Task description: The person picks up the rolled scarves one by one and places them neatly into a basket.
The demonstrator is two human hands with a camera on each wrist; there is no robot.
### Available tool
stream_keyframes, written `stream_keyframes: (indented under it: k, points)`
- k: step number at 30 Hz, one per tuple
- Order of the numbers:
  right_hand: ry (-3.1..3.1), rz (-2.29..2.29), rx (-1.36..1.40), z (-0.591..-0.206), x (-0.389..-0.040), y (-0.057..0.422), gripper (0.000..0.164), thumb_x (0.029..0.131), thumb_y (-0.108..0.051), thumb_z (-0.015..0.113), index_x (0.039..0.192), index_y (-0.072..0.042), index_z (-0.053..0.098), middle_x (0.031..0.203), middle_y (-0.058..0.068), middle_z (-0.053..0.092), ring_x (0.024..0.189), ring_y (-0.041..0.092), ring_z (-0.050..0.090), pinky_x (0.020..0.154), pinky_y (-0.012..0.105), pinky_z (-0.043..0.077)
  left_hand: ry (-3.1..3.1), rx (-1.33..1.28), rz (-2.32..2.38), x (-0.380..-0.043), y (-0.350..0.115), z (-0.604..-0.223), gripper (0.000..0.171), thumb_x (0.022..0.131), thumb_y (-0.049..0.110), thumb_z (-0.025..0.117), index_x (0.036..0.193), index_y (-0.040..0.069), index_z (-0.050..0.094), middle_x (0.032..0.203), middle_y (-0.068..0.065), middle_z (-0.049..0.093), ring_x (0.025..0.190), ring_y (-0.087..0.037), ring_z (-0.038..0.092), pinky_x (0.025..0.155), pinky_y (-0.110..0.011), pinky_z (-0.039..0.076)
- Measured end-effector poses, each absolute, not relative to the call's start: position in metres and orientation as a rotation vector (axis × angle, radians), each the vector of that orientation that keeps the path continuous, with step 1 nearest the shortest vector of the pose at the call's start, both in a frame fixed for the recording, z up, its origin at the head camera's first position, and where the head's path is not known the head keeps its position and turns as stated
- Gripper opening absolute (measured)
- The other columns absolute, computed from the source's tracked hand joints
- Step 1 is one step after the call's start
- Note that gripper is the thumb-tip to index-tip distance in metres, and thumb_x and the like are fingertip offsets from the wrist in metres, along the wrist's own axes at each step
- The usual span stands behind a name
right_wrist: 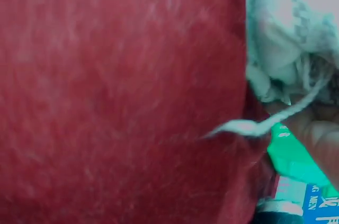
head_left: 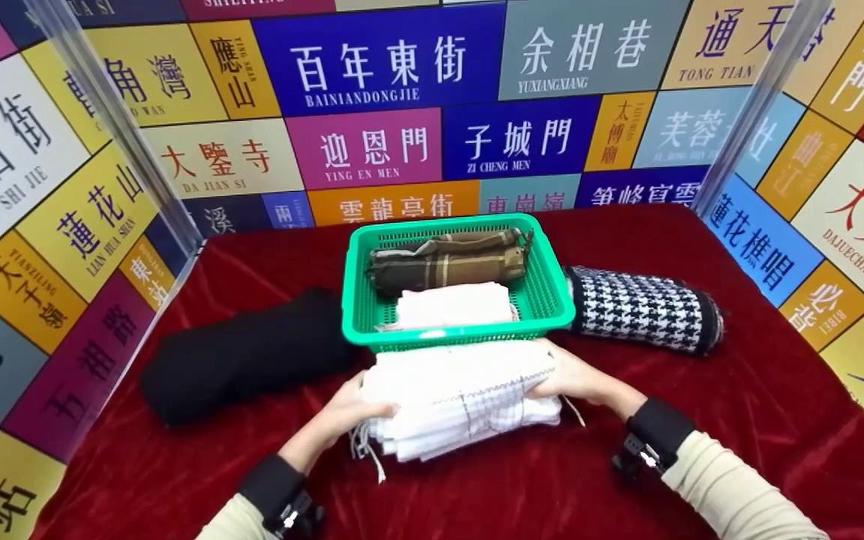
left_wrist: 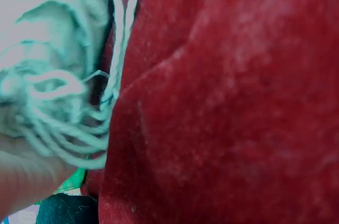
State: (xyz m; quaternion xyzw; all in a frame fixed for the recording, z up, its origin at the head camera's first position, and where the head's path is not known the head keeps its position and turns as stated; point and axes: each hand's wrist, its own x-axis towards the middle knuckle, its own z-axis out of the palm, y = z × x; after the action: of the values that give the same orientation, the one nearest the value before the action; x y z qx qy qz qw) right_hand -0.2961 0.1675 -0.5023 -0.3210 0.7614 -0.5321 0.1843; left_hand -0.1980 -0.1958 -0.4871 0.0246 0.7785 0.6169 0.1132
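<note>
Both ends of the white cloth are gripped just in front of the basket, by the left hand and right hand respectively. Loose fringe at the left end could snag the basket; uneven grip could spread the folds.

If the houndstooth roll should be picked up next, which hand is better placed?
Probably the right hand: the houndstooth roll lies nearer to it, right of the green basket. Both it and the left hand hold the white cloth, though.
</note>
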Motion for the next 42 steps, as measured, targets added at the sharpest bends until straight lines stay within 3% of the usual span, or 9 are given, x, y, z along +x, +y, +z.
stream_keyframes:
  k: [7, 13, 21, 25, 28, 33, 36, 39, 42]
  points:
    - [1.968, -1.785, -0.888, -0.473, -0.278, 0.165, 0.078, 0.068, 0.007, 0.072, 0.134, 0.000, 0.031, 0.119, 0.004, 0.054, 0.102, 0.014, 0.055, 0.091, 0.031, 0.044, 2.330, 0.273, 1.910, -0.202, -0.204, -0.479, 0.068, 0.071, 0.008, 0.073, 0.129, -0.003, 0.040, 0.114, -0.013, 0.053, 0.098, -0.016, 0.051, 0.087, -0.030, 0.042]
    - [2.039, -2.016, -0.819, -0.434, -0.265, 0.163, 0.087, 0.063, 0.015, 0.067, 0.137, 0.004, 0.024, 0.122, 0.000, 0.050, 0.104, 0.014, 0.053, 0.092, 0.028, 0.043, 2.485, 0.426, 1.956, -0.210, -0.206, -0.450, 0.083, 0.070, 0.009, 0.074, 0.140, 0.000, 0.029, 0.136, -0.018, 0.041, 0.120, -0.023, 0.040, 0.101, -0.038, 0.032]
    - [2.081, -2.280, -0.659, -0.385, -0.302, 0.151, 0.085, 0.061, 0.020, 0.052, 0.139, 0.000, 0.026, 0.121, -0.001, 0.047, 0.105, 0.014, 0.048, 0.094, 0.026, 0.037, 2.017, 0.146, 2.521, -0.263, -0.185, -0.401, 0.090, 0.073, 0.001, 0.062, 0.146, 0.007, 0.011, 0.149, -0.018, 0.014, 0.130, -0.028, 0.025, 0.106, -0.037, 0.023]
    - [2.065, -2.329, -0.570, -0.374, -0.335, 0.144, 0.080, 0.060, 0.020, 0.043, 0.136, -0.003, 0.031, 0.115, 0.000, 0.048, 0.091, 0.013, 0.048, 0.078, 0.023, 0.042, 1.830, 0.002, 2.645, -0.298, -0.176, -0.385, 0.079, 0.074, -0.002, 0.057, 0.144, 0.011, 0.022, 0.138, -0.016, 0.032, 0.116, -0.025, 0.039, 0.094, -0.033, 0.036]
    - [2.046, -2.322, -0.479, -0.372, -0.358, 0.140, 0.079, 0.059, 0.020, 0.039, 0.133, -0.005, 0.031, 0.110, 0.002, 0.046, 0.084, 0.013, 0.045, 0.066, 0.021, 0.040, 1.728, -0.052, 2.653, -0.324, -0.177, -0.384, 0.060, 0.074, -0.003, 0.054, 0.130, 0.011, 0.038, 0.106, -0.009, 0.052, 0.087, -0.020, 0.049, 0.075, -0.030, 0.043]
    - [1.971, -2.324, -0.282, -0.380, -0.390, 0.129, 0.076, 0.060, 0.018, 0.038, 0.133, -0.004, 0.032, 0.103, 0.003, 0.045, 0.080, 0.013, 0.042, 0.061, 0.021, 0.036, 1.696, -0.234, 2.575, -0.357, -0.183, -0.394, 0.013, 0.075, 0.001, 0.050, 0.083, 0.011, 0.047, 0.067, 0.000, 0.049, 0.058, -0.014, 0.046, 0.058, -0.027, 0.041]
    - [1.955, -2.304, -0.166, -0.388, -0.404, 0.122, 0.079, 0.062, 0.017, 0.037, 0.138, -0.003, 0.030, 0.112, 0.004, 0.044, 0.085, 0.014, 0.039, 0.062, 0.021, 0.035, 1.730, -0.356, 2.606, -0.368, -0.180, -0.402, 0.010, 0.072, 0.000, 0.047, 0.069, 0.010, 0.046, 0.060, 0.001, 0.046, 0.051, -0.013, 0.043, 0.051, -0.026, 0.039]
    - [1.989, -2.238, -0.099, -0.396, -0.412, 0.121, 0.083, 0.064, 0.017, 0.035, 0.143, -0.005, 0.024, 0.128, 0.008, 0.037, 0.093, 0.017, 0.035, 0.062, 0.021, 0.032, 1.806, -0.452, 2.644, -0.372, -0.172, -0.410, 0.011, 0.069, -0.003, 0.046, 0.072, 0.007, 0.047, 0.061, 0.000, 0.044, 0.050, -0.013, 0.041, 0.047, -0.025, 0.038]
    - [2.036, -2.187, -0.083, -0.404, -0.418, 0.124, 0.083, 0.064, 0.018, 0.034, 0.144, -0.005, 0.022, 0.137, 0.013, 0.031, 0.098, 0.020, 0.032, 0.060, 0.023, 0.028, 1.880, -0.496, 2.627, -0.372, -0.165, -0.416, 0.032, 0.067, -0.006, 0.047, 0.096, 0.004, 0.054, 0.080, -0.003, 0.049, 0.065, -0.016, 0.043, 0.051, -0.023, 0.038]
